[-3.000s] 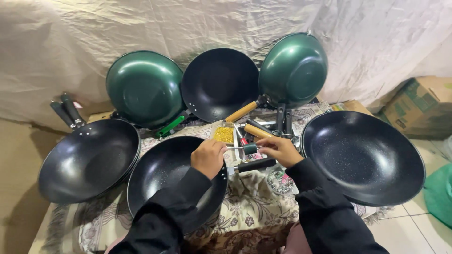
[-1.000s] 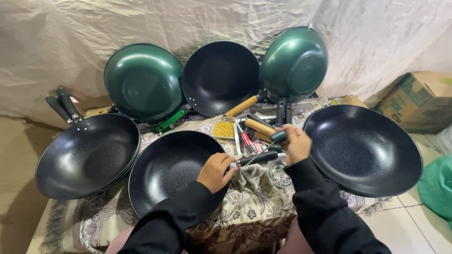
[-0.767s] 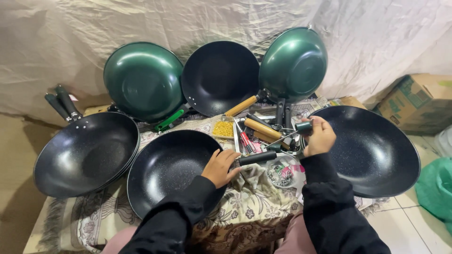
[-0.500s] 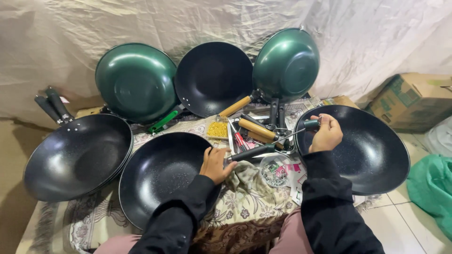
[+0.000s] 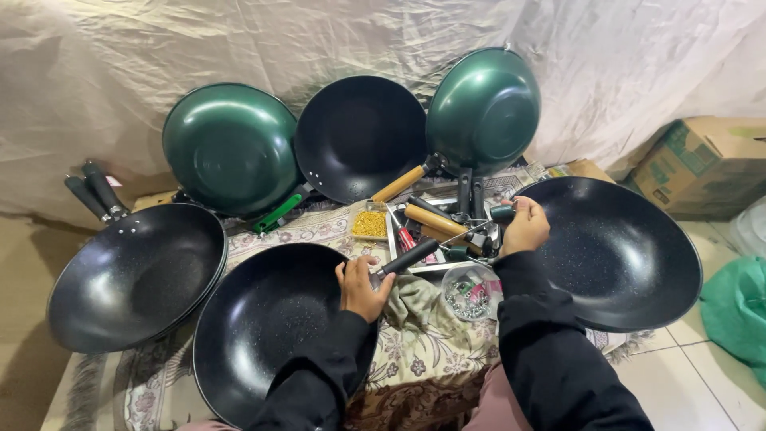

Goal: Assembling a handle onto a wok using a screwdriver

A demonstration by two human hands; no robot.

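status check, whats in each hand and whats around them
Left hand grips black pan where its black handle joins. Right hand pinches a small dark-green piece. Tray of handles between; large black pan at right.

Woks (image 5: 136, 275) ring hands; bare cloth (image 5: 431, 351) between sleeves.

Looks like you're in a makeshift home workshop for putting pans together. You've got black nonstick woks (image 5: 136, 275) and green-backed ones (image 5: 231, 148) propped against a crumpled cream cloth backdrop (image 5: 120, 56), loose wooden and black handles (image 5: 435, 219), a clear tub of small screws (image 5: 467, 291), a patterned floor rug (image 5: 431, 351) and a cardboard box (image 5: 706, 164).
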